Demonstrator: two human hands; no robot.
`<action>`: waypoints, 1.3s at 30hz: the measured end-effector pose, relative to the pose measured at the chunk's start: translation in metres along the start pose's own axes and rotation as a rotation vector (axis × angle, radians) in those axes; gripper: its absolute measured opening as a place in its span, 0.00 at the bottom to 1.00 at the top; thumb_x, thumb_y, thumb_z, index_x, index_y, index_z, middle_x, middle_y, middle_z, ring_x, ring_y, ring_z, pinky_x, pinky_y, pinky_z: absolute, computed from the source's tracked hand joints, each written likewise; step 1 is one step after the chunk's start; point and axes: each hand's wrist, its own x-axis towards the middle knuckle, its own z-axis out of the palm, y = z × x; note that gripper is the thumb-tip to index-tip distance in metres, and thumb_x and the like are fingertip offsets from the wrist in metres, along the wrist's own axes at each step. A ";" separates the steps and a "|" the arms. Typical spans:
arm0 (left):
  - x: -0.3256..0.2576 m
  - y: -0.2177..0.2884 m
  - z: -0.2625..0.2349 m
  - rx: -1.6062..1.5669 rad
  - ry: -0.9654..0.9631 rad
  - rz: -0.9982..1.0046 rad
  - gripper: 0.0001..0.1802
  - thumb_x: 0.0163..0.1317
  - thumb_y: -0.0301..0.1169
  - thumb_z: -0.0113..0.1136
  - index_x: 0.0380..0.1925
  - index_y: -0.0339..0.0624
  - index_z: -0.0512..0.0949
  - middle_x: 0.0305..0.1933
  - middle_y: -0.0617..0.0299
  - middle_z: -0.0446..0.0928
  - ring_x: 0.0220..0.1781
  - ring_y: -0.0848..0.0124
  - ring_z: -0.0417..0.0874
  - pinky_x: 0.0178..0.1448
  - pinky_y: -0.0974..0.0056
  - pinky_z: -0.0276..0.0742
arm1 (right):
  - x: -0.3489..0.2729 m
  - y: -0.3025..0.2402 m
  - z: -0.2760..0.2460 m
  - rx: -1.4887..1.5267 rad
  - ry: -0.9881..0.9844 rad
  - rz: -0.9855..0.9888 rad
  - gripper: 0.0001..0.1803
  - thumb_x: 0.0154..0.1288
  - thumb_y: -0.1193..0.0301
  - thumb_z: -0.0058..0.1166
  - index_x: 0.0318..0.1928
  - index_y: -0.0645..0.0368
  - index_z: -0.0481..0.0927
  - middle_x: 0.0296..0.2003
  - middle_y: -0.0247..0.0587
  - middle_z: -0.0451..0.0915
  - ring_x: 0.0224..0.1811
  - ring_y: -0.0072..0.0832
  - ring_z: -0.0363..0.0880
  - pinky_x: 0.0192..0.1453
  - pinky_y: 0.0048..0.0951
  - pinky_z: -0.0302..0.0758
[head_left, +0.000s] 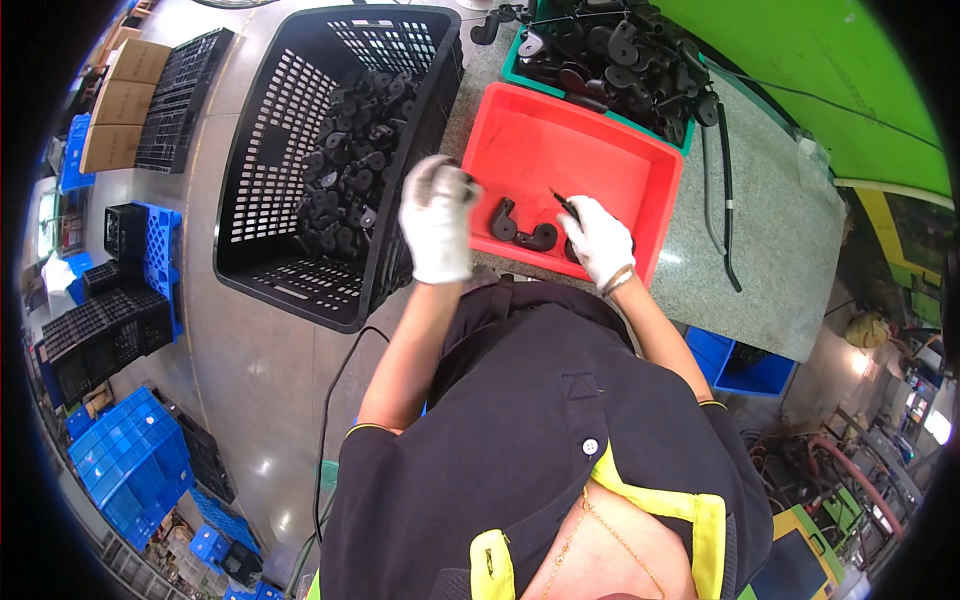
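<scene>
My white-gloved left hand [437,222] is raised over the gap between the black crate and the red tray, smeared by motion. Its fingers are curled, with a dark bit showing at their edge that I cannot make out. In the right part of the red tray [570,110], my gloved right hand [600,242] grips a slim, dark, pointed tool like a trimming knife [564,203], tip up and left. Black curved plastic parts [503,220] lie on the tray floor between my hands. Another dark piece is partly hidden beside the right fingers.
The tall black perforated crate [450,110] at left holds many similar parts [345,165]. Behind the tray, a green bin [520,75] is heaped with more black parts [625,60]. Dark bent rods [728,200] lie on the grey tabletop [785,230]. A blue bin [765,375] stands below.
</scene>
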 end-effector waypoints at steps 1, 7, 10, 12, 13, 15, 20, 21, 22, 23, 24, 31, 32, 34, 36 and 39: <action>0.014 0.008 -0.007 0.154 0.100 0.080 0.15 0.62 0.31 0.60 0.45 0.36 0.73 0.35 0.59 0.74 0.33 0.70 0.76 0.40 0.67 0.77 | 0.001 0.017 0.012 -0.071 -0.084 -0.016 0.17 0.64 0.61 0.51 0.49 0.56 0.71 0.43 0.50 0.77 0.40 0.47 0.79 0.40 0.41 0.75; 0.070 0.031 -0.057 -0.273 0.237 0.125 0.24 0.63 0.28 0.58 0.56 0.38 0.62 0.50 0.54 0.68 0.49 0.53 0.75 0.55 0.44 0.74 | 0.014 0.041 0.051 -0.101 -0.378 -0.059 0.23 0.60 0.59 0.56 0.52 0.55 0.70 0.47 0.50 0.75 0.48 0.47 0.76 0.47 0.44 0.74; 0.056 0.027 -0.052 -0.227 0.273 0.028 0.24 0.66 0.33 0.55 0.57 0.32 0.62 0.59 0.43 0.65 0.60 0.48 0.70 0.62 0.43 0.70 | 0.020 0.038 0.047 0.081 -0.360 0.093 0.19 0.57 0.64 0.58 0.47 0.58 0.75 0.42 0.50 0.80 0.45 0.45 0.79 0.48 0.40 0.74; 0.039 0.008 -0.048 -0.224 0.191 -0.061 0.18 0.66 0.32 0.53 0.51 0.31 0.68 0.53 0.47 0.71 0.54 0.53 0.75 0.57 0.47 0.74 | 0.017 0.045 0.047 0.310 -0.175 0.200 0.14 0.54 0.67 0.59 0.40 0.61 0.80 0.35 0.50 0.82 0.40 0.42 0.82 0.46 0.35 0.75; 0.026 -0.007 -0.051 0.065 -0.029 0.008 0.18 0.63 0.31 0.58 0.49 0.32 0.69 0.48 0.51 0.74 0.49 0.58 0.78 0.55 0.54 0.77 | 0.016 0.039 0.038 0.387 -0.128 0.217 0.15 0.54 0.68 0.60 0.41 0.62 0.79 0.34 0.48 0.83 0.38 0.35 0.82 0.44 0.31 0.75; 0.001 -0.032 -0.044 0.067 -0.036 -0.123 0.21 0.56 0.22 0.62 0.50 0.31 0.69 0.44 0.55 0.76 0.45 0.67 0.80 0.50 0.65 0.80 | 0.015 0.021 0.024 0.588 -0.035 0.289 0.12 0.55 0.70 0.62 0.39 0.63 0.79 0.31 0.41 0.82 0.34 0.23 0.79 0.40 0.25 0.73; -0.032 -0.036 -0.002 -0.063 -0.095 -0.629 0.20 0.63 0.29 0.58 0.54 0.39 0.67 0.48 0.55 0.74 0.46 0.65 0.79 0.48 0.58 0.79 | 0.003 -0.025 0.004 0.872 0.077 0.285 0.10 0.57 0.72 0.62 0.37 0.63 0.79 0.29 0.32 0.79 0.31 0.16 0.73 0.37 0.21 0.71; -0.033 -0.036 0.001 -0.096 -0.119 -0.632 0.19 0.63 0.30 0.58 0.53 0.40 0.68 0.47 0.56 0.74 0.46 0.66 0.79 0.48 0.58 0.78 | -0.001 -0.033 0.001 0.882 0.058 0.291 0.09 0.58 0.72 0.62 0.37 0.62 0.79 0.28 0.30 0.79 0.30 0.15 0.72 0.36 0.20 0.70; -0.033 -0.034 0.004 -0.095 -0.122 -0.634 0.19 0.63 0.30 0.58 0.53 0.40 0.68 0.47 0.56 0.74 0.46 0.66 0.79 0.48 0.58 0.78 | -0.004 -0.035 0.003 0.922 0.047 0.292 0.10 0.57 0.71 0.63 0.37 0.63 0.79 0.28 0.32 0.79 0.31 0.15 0.73 0.37 0.20 0.71; -0.033 -0.033 0.006 -0.123 -0.122 -0.591 0.18 0.63 0.28 0.57 0.52 0.40 0.69 0.47 0.57 0.74 0.45 0.66 0.79 0.48 0.58 0.78 | -0.007 -0.034 0.007 0.877 0.063 0.245 0.10 0.57 0.72 0.62 0.37 0.64 0.79 0.29 0.33 0.80 0.32 0.16 0.74 0.39 0.22 0.72; -0.033 -0.032 0.008 -0.151 -0.119 -0.546 0.16 0.63 0.27 0.57 0.50 0.40 0.69 0.46 0.58 0.74 0.44 0.67 0.79 0.48 0.58 0.78 | -0.007 -0.033 0.010 0.863 0.070 0.177 0.10 0.59 0.73 0.60 0.39 0.64 0.78 0.28 0.32 0.78 0.30 0.16 0.73 0.35 0.22 0.71; -0.035 -0.031 0.003 -0.012 -0.180 -0.422 0.17 0.61 0.20 0.54 0.51 0.38 0.71 0.45 0.60 0.73 0.42 0.71 0.78 0.47 0.63 0.79 | -0.009 -0.057 -0.043 0.430 0.077 0.030 0.14 0.66 0.66 0.50 0.48 0.62 0.75 0.37 0.50 0.81 0.38 0.45 0.81 0.43 0.33 0.76; -0.036 -0.027 0.005 0.057 -0.229 -0.379 0.18 0.61 0.21 0.55 0.52 0.38 0.71 0.46 0.61 0.73 0.43 0.72 0.77 0.47 0.65 0.78 | -0.009 -0.055 -0.043 0.385 0.046 -0.025 0.14 0.67 0.68 0.49 0.48 0.62 0.76 0.38 0.49 0.81 0.38 0.43 0.81 0.43 0.33 0.77; -0.038 -0.021 0.009 0.128 -0.279 -0.334 0.19 0.61 0.22 0.56 0.54 0.38 0.71 0.46 0.61 0.73 0.44 0.73 0.77 0.48 0.66 0.78 | -0.010 -0.056 -0.045 0.318 0.094 -0.146 0.14 0.66 0.67 0.50 0.48 0.62 0.77 0.37 0.48 0.81 0.37 0.42 0.82 0.42 0.33 0.77; -0.040 -0.018 0.011 0.079 -0.308 -0.306 0.21 0.59 0.20 0.58 0.53 0.35 0.71 0.44 0.61 0.75 0.41 0.75 0.78 0.48 0.70 0.77 | -0.010 -0.058 -0.049 0.250 0.139 -0.269 0.15 0.66 0.66 0.51 0.48 0.61 0.78 0.37 0.47 0.82 0.36 0.40 0.82 0.41 0.33 0.77; -0.041 -0.016 0.010 0.088 -0.330 -0.302 0.20 0.59 0.20 0.58 0.53 0.35 0.72 0.42 0.62 0.75 0.40 0.77 0.78 0.46 0.72 0.76 | -0.010 -0.061 -0.055 0.138 0.111 -0.270 0.15 0.65 0.65 0.51 0.48 0.60 0.79 0.36 0.45 0.82 0.35 0.37 0.82 0.39 0.32 0.77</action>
